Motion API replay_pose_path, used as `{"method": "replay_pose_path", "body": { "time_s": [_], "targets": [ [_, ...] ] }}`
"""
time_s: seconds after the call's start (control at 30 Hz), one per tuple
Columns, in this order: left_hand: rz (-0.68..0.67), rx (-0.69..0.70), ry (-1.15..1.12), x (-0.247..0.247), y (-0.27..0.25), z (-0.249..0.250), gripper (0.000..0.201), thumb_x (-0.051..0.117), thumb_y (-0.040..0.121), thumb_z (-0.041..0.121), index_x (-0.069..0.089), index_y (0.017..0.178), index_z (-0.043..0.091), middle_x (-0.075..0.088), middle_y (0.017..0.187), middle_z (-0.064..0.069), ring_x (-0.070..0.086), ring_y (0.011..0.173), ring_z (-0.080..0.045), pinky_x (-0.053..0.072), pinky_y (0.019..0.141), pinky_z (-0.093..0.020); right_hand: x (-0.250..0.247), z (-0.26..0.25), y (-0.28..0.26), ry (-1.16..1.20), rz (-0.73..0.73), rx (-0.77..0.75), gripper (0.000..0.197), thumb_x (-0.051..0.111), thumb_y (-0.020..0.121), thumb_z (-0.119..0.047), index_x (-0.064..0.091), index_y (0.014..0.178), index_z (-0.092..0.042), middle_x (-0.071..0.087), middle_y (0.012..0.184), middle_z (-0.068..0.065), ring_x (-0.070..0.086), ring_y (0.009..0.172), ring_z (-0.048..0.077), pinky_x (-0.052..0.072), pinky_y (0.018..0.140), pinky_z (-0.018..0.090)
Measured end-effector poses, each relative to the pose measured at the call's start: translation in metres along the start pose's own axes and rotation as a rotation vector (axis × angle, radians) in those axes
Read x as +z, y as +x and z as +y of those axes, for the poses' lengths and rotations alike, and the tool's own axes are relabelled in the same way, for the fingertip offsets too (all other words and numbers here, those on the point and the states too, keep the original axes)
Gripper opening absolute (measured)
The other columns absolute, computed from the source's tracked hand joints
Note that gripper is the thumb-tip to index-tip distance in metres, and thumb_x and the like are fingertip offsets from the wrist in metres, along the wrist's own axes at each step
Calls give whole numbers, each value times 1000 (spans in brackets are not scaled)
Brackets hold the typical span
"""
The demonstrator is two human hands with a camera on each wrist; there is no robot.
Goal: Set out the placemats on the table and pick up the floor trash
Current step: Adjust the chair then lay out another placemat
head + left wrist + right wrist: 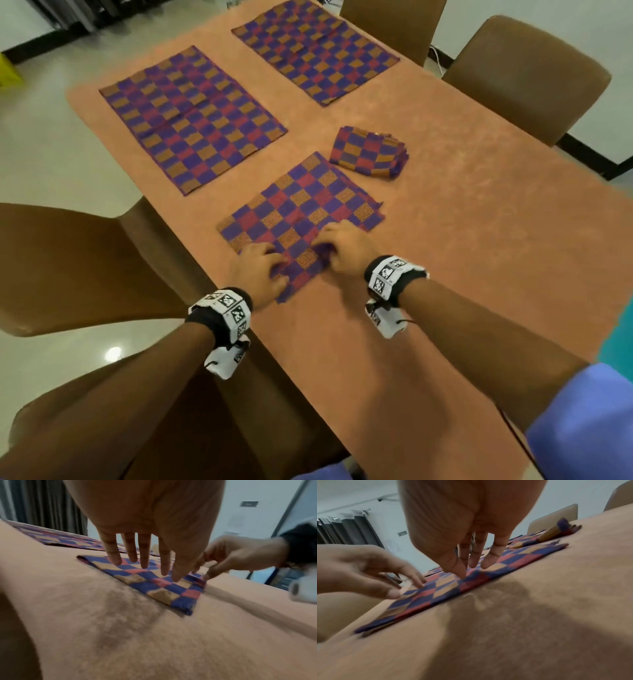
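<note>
The half-folded placemat [301, 219] lay on the bench [479, 240] near its front edge, the left hand [257, 270] resting flat-fingered on it and the right hand [342, 246] pinching its edge; it looked soft and light, best lifted by the corners.

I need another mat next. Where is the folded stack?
In the head view, the folded stack lies on the table, just beyond and right of the half-folded mat under both hands.
</note>
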State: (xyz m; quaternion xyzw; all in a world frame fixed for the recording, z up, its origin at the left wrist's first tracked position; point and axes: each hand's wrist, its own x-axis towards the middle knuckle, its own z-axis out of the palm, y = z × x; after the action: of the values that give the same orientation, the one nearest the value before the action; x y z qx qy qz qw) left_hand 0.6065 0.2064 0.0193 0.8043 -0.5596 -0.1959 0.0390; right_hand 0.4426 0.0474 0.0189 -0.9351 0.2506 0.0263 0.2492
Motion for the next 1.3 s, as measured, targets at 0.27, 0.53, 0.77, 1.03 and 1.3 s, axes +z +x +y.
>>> {"method": "replay_pose_path", "body": {
  "time_s": [0.27, 0.53, 0.77, 1.03, 1.3],
  "targets": [
    [-23, -33, 80, 14, -12, 24, 55, 59, 81, 45, 52, 131, 24, 43, 146, -8, 41, 133, -28, 42, 104, -43, -22, 45, 3, -256, -113, 41, 53, 60, 83, -23, 53, 135, -27, 45, 146, -1, 43, 122, 22, 40, 92, 37],
    [81, -75, -150, 6, -9, 15, 29, 51, 89, 29, 72, 109, 23, 65, 123, -1, 59, 110, -23, 48, 88, -33, -17, 39, -5, -283, -123, -21, 56, 60, 84, -39, 48, 137, -31, 44, 147, 1, 42, 130, 24, 42, 94, 46],
    [316, -11, -258, -15, -23, 19, 25, 53, 91, 27, 71, 106, 19, 71, 96, 0, 61, 85, -20, 50, 75, -36, -37, 28, -10, -304, 35, -53, 32, 46, 98, -30, 63, 126, -30, 60, 133, -5, 50, 124, 22, 35, 91, 42],
    [315, 112, -292, 5, -73, 81, 23, 57, 86, 28, 74, 98, 18, 74, 93, 2, 65, 83, -19, 50, 72, -31, -44, 52, -101, -320, -9, -53, 37, 52, 93, -22, 62, 127, -33, 60, 134, -7, 49, 128, 24, 38, 90, 48],
    [0, 226, -290, 67, -151, 181, 23, 56, 86, 31, 73, 101, 28, 74, 95, 10, 66, 85, -14, 52, 75, -30, -22, 76, -259, -264, -49, -47, 32, 63, 75, -7, 76, 104, -16, 70, 119, 7, 62, 117, 29, 39, 102, 34]
  ]
}}
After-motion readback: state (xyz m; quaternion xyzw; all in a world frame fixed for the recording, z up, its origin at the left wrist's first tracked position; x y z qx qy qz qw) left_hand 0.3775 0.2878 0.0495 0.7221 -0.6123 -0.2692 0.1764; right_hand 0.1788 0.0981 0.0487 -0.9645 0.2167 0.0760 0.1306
